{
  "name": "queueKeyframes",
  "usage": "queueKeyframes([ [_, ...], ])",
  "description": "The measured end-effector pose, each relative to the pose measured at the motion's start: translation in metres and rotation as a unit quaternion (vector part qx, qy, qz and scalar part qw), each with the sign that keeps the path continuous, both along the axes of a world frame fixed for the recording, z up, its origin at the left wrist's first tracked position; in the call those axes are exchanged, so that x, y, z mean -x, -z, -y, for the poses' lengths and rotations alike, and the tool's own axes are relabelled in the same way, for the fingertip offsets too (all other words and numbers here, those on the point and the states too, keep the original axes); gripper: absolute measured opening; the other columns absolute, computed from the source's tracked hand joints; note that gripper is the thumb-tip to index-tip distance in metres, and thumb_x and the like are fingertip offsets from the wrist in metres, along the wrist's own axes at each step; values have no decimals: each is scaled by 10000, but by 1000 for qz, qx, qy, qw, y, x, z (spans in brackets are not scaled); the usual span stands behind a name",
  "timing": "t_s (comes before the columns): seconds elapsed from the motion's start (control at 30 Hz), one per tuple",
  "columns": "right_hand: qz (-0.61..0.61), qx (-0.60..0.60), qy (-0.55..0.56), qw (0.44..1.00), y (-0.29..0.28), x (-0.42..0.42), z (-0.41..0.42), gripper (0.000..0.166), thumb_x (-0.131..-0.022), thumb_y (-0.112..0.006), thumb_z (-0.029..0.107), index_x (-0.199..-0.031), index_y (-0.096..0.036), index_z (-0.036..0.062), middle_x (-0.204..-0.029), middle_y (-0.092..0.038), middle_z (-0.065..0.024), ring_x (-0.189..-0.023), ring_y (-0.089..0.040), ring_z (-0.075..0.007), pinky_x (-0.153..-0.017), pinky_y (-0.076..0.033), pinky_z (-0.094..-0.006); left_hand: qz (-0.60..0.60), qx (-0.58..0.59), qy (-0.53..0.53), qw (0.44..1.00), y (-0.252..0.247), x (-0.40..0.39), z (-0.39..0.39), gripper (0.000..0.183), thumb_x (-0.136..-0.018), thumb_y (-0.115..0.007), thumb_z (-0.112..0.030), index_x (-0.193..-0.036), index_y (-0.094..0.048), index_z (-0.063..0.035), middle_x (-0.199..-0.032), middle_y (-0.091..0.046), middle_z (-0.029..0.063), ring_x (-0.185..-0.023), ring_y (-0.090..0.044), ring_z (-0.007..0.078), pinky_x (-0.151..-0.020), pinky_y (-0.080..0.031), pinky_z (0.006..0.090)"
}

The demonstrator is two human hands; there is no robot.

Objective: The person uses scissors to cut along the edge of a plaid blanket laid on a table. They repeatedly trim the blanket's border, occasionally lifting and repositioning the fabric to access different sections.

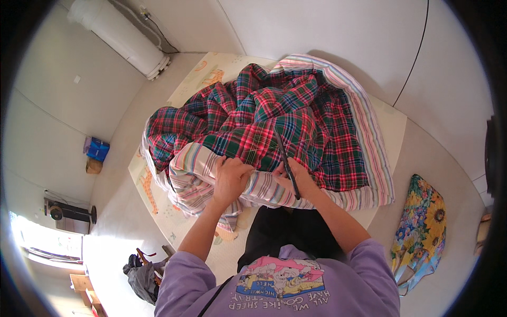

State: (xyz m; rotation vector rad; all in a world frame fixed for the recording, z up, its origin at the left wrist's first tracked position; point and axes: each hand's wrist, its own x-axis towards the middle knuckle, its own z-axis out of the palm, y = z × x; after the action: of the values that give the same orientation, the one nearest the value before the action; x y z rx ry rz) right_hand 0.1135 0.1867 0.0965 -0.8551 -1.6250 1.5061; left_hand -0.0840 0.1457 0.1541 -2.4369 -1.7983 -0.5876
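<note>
A quilt with a red, green and blue plaid side (253, 138) and a striped, pale border (368, 119) lies rumpled in front of me. My left hand (231, 176) grips the striped edge where it meets the plaid, with the fingertips on the seam. Close by, my right hand (295, 178) holds a long, thin, dark tool (286, 158), its far end pointing away over the plaid; the exact kind cannot be told. The right fingertips also touch the striped edge. Thin, light loose threads (255, 147) lie on the plaid near both hands.
The quilt rests on a pale play mat (148, 190) with printed animals. A sunflower-patterned fabric bag (424, 222) lies to the right. A white cylindrical unit (122, 39) stands at the upper left, by the walls. Grey cloth (142, 279) hangs at the lower left.
</note>
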Motion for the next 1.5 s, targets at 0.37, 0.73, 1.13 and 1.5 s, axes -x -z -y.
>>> queueKeyframes([
  [0.37, 19, 20, 58, 998, -17, 41, 2, 260, -676, -621, 39, -888, -471, 29, -747, -533, -46, -645, -485, -107, -612, -392, -236, 126, 235, -27, 963, -2, 17, -11, 188, -784, -498, -245, -798, -608, -93, -754, -542, 36, -801, -527, 205, -822, -270, 384],
  [0.73, 62, -54, 143, 986, -2, 56, 13, 268, -673, -632, 57, -842, -426, 30, -733, -536, -99, -637, -529, -209, -613, -417, -296, 152, 259, -45, 953, 3, 19, -15, 213, -788, -491, -249, -847, -616, -86, -842, -577, 59, -827, -536, 233, -810, -289, 350],
  [1.13, 6, -22, 177, 984, -8, 63, 19, 244, -678, -623, 43, -825, -428, 30, -706, -538, -105, -623, -542, -208, -591, -421, -293, 172, 250, -52, 952, 6, 19, -14, 217, -782, -497, -242, -835, -622, -72, -838, -584, 75, -809, -543, 248, -783, -338, 355],
  [1.5, 24, -82, 166, 982, -5, 61, 16, 269, -690, -586, 30, -906, -428, 18, -704, -538, -133, -640, -547, -254, -579, -414, -314, 122, 208, -29, 970, 2, 16, -12, 159, -762, -520, -197, -788, -609, -67, -768, -570, 67, -749, -544, 223, -727, -346, 344],
])
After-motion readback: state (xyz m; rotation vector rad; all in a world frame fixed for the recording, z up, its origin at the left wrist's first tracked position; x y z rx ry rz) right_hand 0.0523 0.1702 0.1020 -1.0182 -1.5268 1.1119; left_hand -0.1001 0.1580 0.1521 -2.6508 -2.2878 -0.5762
